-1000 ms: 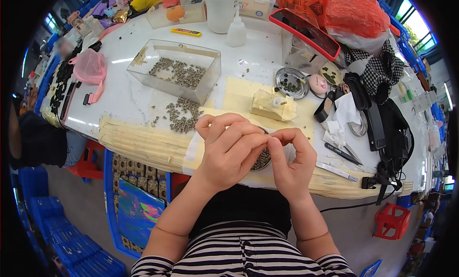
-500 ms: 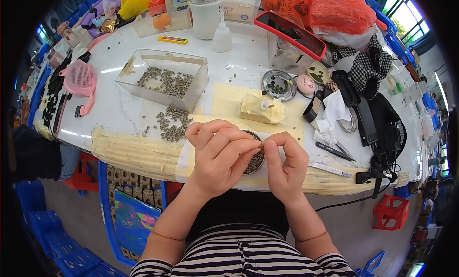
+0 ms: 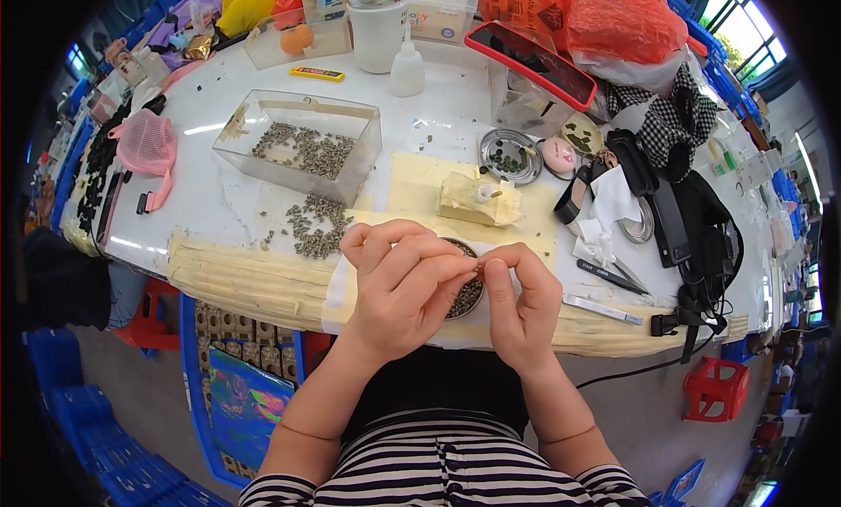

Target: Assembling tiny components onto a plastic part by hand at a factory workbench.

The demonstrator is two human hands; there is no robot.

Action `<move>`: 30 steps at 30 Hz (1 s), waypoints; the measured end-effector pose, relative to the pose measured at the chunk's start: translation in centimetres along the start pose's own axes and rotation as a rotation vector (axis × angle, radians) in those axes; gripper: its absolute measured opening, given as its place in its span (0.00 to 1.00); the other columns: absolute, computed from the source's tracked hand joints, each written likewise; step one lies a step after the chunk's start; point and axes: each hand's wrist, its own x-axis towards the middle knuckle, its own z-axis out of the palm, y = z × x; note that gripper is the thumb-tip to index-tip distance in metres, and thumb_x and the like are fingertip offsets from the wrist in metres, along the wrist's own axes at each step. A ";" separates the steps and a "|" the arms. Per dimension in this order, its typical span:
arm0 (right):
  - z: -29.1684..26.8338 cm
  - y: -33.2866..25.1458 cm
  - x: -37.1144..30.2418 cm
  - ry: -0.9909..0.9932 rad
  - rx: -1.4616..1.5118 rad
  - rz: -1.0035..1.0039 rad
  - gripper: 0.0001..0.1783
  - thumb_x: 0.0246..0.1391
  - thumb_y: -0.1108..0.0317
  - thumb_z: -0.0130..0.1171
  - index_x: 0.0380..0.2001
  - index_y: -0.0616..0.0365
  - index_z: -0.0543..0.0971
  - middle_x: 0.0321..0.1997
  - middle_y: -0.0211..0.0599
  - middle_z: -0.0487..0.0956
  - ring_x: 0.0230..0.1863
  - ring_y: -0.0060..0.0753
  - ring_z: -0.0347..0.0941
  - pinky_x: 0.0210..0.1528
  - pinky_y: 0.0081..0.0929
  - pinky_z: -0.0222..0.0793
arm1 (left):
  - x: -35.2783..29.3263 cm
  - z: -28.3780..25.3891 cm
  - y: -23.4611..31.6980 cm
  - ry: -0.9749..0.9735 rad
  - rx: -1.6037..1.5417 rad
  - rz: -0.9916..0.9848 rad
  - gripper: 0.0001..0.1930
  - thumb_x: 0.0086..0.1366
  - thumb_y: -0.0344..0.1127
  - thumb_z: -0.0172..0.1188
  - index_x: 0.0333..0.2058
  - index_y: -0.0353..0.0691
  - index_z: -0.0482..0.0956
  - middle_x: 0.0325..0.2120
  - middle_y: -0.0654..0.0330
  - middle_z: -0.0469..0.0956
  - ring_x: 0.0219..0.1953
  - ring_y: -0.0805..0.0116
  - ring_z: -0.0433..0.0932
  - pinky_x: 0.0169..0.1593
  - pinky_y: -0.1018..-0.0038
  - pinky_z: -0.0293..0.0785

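A clear plastic box (image 3: 302,148) on the white table (image 3: 219,200) holds a heap of small grey-green pieces; more lie loose in front of it. A round metal tin (image 3: 469,290), partly hidden under the hands, carries dark bits. Above it, left hand (image 3: 399,288) and right hand (image 3: 521,301) meet, fingers pinched together on something too small to make out.

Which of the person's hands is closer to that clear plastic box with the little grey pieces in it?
The left. The left hand is just below and right of the clear box, near the loose pile of grey pieces. The right hand sits farther right, beyond the left one.
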 end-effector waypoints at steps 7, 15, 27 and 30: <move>0.1 0.1 0.1 0.050 -0.048 -0.089 0.03 0.57 0.76 0.63 0.30 0.63 0.78 0.28 0.37 0.78 0.28 0.32 0.74 0.34 0.25 0.69 | -0.2 0.2 0.0 -0.003 0.043 -0.003 0.08 0.53 0.33 0.71 0.32 0.47 0.84 0.32 0.70 0.81 0.39 0.65 0.73 0.48 0.67 0.58; 0.2 0.0 0.0 0.039 -0.050 -0.030 0.03 0.56 0.76 0.64 0.30 0.62 0.78 0.27 0.38 0.78 0.28 0.35 0.73 0.33 0.27 0.67 | -0.1 0.1 0.1 -0.004 0.048 -0.002 0.07 0.53 0.34 0.71 0.32 0.47 0.84 0.32 0.70 0.80 0.40 0.65 0.74 0.49 0.67 0.58; 0.3 -0.4 0.3 0.038 -0.140 -0.117 0.04 0.57 0.76 0.62 0.29 0.62 0.77 0.27 0.37 0.77 0.29 0.39 0.71 0.33 0.30 0.66 | -0.5 0.4 -0.2 0.022 0.050 0.017 0.09 0.53 0.34 0.69 0.34 0.48 0.82 0.33 0.73 0.78 0.41 0.69 0.74 0.49 0.65 0.53; 0.4 -0.3 0.3 0.034 -0.137 -0.133 0.04 0.59 0.76 0.59 0.30 0.62 0.77 0.28 0.39 0.77 0.29 0.40 0.71 0.33 0.30 0.66 | -0.5 0.4 -0.2 0.016 0.026 0.011 0.08 0.54 0.34 0.69 0.34 0.49 0.82 0.33 0.72 0.78 0.41 0.69 0.74 0.49 0.65 0.53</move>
